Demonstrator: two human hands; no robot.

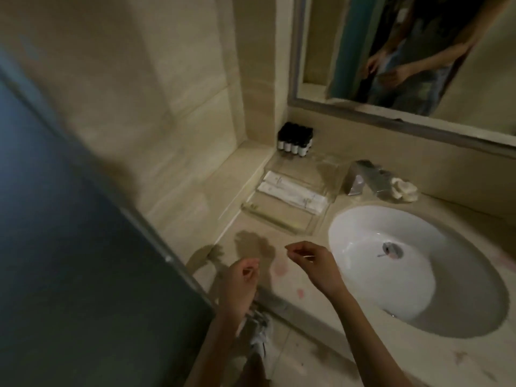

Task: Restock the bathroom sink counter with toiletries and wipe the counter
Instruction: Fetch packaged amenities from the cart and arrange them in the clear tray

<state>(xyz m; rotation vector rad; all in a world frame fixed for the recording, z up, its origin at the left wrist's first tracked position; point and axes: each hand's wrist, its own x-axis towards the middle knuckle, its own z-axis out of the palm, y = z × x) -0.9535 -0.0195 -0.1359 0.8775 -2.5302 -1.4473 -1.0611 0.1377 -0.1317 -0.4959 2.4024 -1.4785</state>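
My left hand (240, 286) hovers over the counter's front edge with its fingers loosely curled and nothing in it. My right hand (310, 258) hangs a little farther in, beside the white sink basin (363, 247). Its thumb and forefinger are drawn together, and a thin pale sliver shows at its fingers, too blurred to name. A clear tray (282, 222) on the counter's left holds white packets (293, 195). Behind it, several small black bottles (294, 139) stand in the corner. A crumpled white cloth (403, 189) lies beside the faucet (360, 177). Pink stains (280, 268) mark the beige counter (321, 317).
A dark door (69, 247) with a metal edge stands close on the left. A framed mirror (418, 65) hangs above the counter and reflects a person's arms. Tiled wall closes the left corner. My shoe (262, 339) shows on the floor below the counter edge.
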